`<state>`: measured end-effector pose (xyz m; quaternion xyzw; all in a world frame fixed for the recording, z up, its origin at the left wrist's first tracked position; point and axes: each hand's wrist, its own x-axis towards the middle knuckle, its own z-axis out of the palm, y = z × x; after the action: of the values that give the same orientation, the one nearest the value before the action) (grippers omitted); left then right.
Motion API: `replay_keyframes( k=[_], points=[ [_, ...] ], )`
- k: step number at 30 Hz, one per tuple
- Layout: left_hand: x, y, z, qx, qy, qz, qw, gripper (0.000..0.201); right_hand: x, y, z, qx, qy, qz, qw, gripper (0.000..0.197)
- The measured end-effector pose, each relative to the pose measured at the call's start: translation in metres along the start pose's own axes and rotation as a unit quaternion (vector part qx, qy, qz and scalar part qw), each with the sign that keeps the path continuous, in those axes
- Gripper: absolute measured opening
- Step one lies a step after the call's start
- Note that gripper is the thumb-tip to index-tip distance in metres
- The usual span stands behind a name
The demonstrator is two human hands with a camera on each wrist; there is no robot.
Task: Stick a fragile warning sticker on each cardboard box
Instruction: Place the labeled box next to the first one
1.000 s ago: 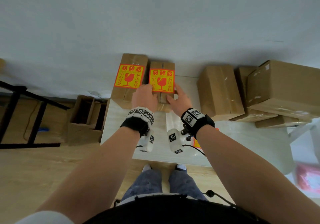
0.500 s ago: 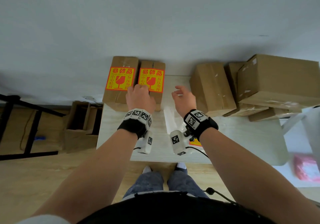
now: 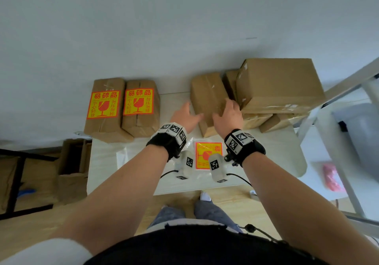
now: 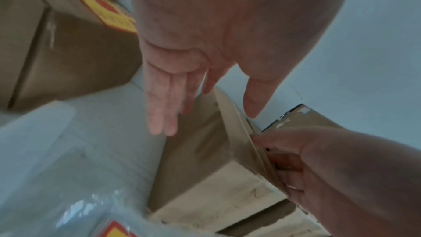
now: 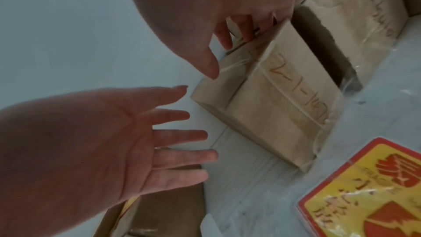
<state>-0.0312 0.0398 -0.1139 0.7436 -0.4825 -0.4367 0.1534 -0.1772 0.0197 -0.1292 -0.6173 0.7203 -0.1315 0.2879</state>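
Note:
Two cardboard boxes at the table's back left, one (image 3: 104, 111) beside the other (image 3: 141, 109), each carry a red-and-yellow fragile sticker. A plain cardboard box (image 3: 208, 96) stands to their right. My right hand (image 3: 227, 111) lies over its right top edge, with the fingers (image 4: 282, 161) curled round that edge. My left hand (image 3: 191, 113) is open beside the box's left face, fingers (image 5: 182, 134) straight and spread; whether they touch it I cannot tell. A clear pack of fragile stickers (image 3: 207, 152) lies on the table under my wrists.
A stack of larger plain boxes (image 3: 279, 84) stands just right of the held box, against the wall. The white table (image 3: 106, 162) ends near my legs. An open carton (image 3: 71, 162) sits on the floor at left, and a white frame (image 3: 344, 84) stands at right.
Both hands left the second stickered box and moved right to the plain box. My right hand has taken hold of its right edge, and my left hand has opened beside it.

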Motion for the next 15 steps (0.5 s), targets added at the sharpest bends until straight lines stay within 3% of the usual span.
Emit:
replay_keyframes(
  k=[4,10,15],
  points=[
    [-0.002,0.003,0.021,-0.074,-0.037,-0.004,0.997,0.073,0.000,0.011,-0.002,0.037,-0.039,0.023,0.998,0.069],
    [-0.010,0.003,0.032,-0.141,0.030,-0.028,0.989,0.060,0.002,0.027,-0.005,0.127,-0.080,-0.033,0.988,0.051],
    [-0.021,0.002,0.025,-0.235,0.113,-0.101,0.960,0.126,-0.003,0.028,-0.011,0.204,-0.090,-0.109,0.969,0.045]
  ],
)
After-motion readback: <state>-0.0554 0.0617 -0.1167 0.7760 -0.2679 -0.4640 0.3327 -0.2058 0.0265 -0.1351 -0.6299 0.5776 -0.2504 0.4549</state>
